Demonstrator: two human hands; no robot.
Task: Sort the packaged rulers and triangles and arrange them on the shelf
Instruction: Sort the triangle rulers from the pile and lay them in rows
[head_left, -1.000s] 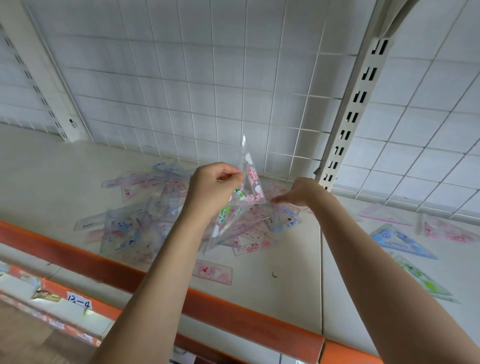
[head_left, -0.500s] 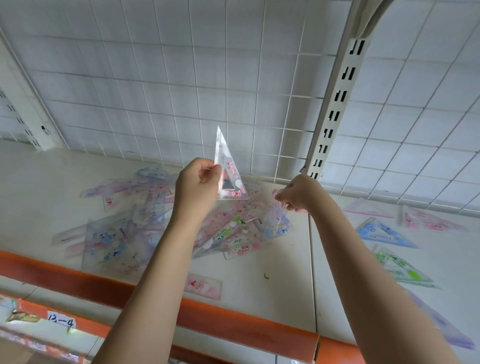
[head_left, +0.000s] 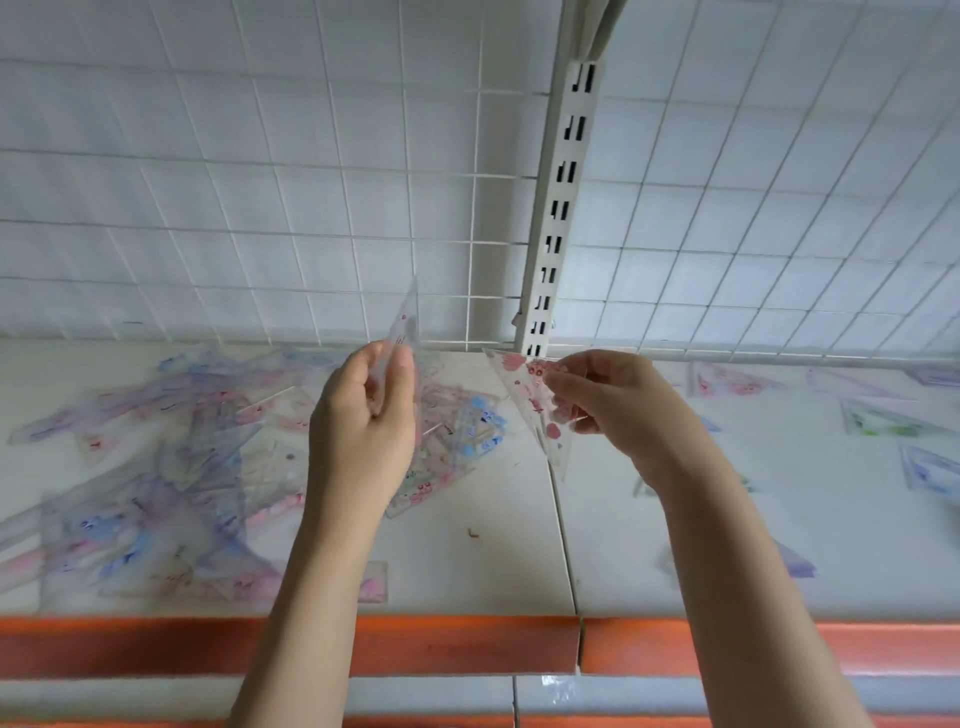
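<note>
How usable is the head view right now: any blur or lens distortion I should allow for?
Head view: motion blur smears the pile of packets and the triangle the left hand pinches; the right hand's pink-printed triangle reads slightly sharper; wide-angle bowing curves the wire grid; lighting is soft, without glare.

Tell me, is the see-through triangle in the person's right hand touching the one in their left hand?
Apart. The head view shows bare shelf and wall between the left hand's triangle and the right hand's pink-printed triangle, each pinched by its own hand.
</note>
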